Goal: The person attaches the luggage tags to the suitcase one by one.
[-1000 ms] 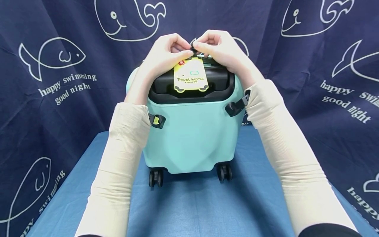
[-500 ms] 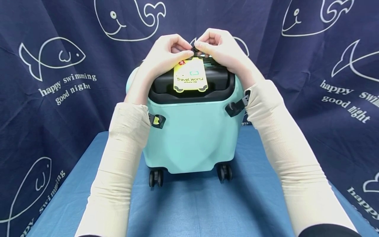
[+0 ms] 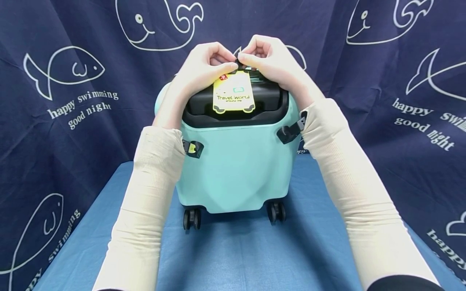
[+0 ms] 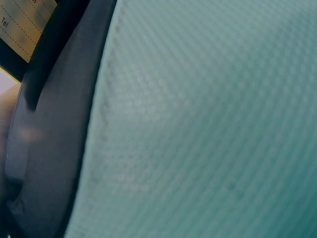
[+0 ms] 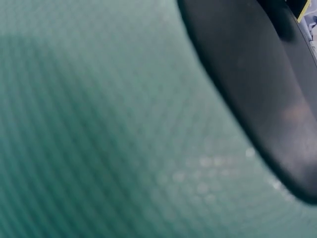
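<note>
A mint-green suitcase [image 3: 236, 169] stands upright in the head view, its black handle panel [image 3: 204, 119] facing me. Over that panel hangs a yellow luggage tag [image 3: 234, 95] printed "Travel World". My left hand [image 3: 202, 66] and right hand [image 3: 274, 60] meet above the tag, thumbs and fingers pinching its small black strap [image 3: 239, 64]. Fingers hide most of the strap, so how its ends lie cannot be made out. The left wrist view shows the suitcase's textured shell [image 4: 198, 124] and the tag's lined side [image 4: 25, 25]; the right wrist view shows mostly shell [image 5: 124, 124].
Black wheels [image 3: 191, 218] of the suitcase stand on a blue cloth-covered table [image 3: 233, 258]. A dark blue curtain [image 3: 83, 161] with white whale and fish drawings surrounds it at the back and sides. Black camera straps [image 3: 289, 132] sit at both wrists.
Both hands stay at the strap. The right hand has risen very slightly and its fingers have shifted a little; the tag has drifted a touch to the left.
</note>
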`<state>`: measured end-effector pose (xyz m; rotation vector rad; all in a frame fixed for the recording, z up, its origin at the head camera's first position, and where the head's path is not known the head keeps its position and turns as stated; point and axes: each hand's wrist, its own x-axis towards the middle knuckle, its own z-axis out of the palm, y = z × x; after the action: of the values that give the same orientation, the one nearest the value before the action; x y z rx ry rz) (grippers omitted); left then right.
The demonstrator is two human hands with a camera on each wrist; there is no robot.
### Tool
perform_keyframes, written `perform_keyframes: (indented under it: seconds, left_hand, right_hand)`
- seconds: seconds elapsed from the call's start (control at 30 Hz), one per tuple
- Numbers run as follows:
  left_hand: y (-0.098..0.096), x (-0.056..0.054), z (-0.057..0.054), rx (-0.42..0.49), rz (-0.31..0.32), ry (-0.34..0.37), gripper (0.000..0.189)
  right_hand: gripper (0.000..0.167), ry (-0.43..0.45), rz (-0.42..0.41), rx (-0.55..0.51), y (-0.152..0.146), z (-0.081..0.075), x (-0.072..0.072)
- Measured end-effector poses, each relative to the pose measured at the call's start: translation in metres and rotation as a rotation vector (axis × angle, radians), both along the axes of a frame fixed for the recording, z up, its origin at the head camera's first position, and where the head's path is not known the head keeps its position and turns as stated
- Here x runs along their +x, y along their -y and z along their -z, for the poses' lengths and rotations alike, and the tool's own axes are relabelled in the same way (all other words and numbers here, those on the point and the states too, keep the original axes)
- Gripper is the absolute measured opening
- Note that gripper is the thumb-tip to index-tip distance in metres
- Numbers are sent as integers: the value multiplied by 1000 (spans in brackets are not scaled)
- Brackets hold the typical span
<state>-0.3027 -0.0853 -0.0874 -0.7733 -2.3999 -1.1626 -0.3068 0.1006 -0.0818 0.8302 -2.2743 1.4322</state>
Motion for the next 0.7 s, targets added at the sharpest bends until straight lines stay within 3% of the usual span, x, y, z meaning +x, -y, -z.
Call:
perform_keyframes:
  seconds: [0.7]
  left_hand:
    - [-1,-1,1,-9,3,20,26]
  right_hand:
    - [12,-56,-19,-32,-1,2,-2]
